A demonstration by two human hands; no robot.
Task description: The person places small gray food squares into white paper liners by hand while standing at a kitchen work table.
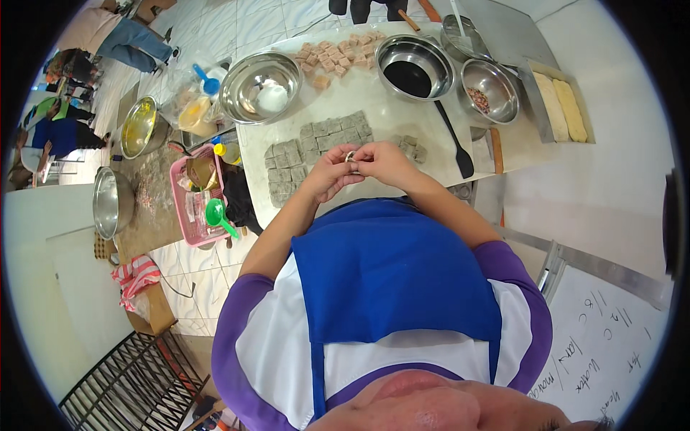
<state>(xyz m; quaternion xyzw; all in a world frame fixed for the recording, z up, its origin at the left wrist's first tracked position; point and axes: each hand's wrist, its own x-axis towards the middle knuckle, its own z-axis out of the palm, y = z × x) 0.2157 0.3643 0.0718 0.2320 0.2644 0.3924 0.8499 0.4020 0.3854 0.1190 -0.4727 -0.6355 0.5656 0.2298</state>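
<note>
My left hand [332, 174] and my right hand [388, 165] meet over the table's near side. Between their pinched fingertips is a small piece of dough [350, 157], pale with a dark edge and mostly hidden by the fingers. Just beyond and left of my hands lie grey dough squares [332, 135], cut into a block of several pieces set close together. A few more grey dough pieces [412, 148] sit right of my right hand, partly behind it. Farther back are pinkish-brown cubes [336, 54] in a loose cluster.
A steel bowl [233, 90] with white powder and another steel bowl [411, 44] with dark liquid stand behind. A black spatula [451, 140] lies on the right. Beyond it are a small bowl [507, 93] and a tin [540, 108] of yellow dough. A pink basket [180, 208] stands left.
</note>
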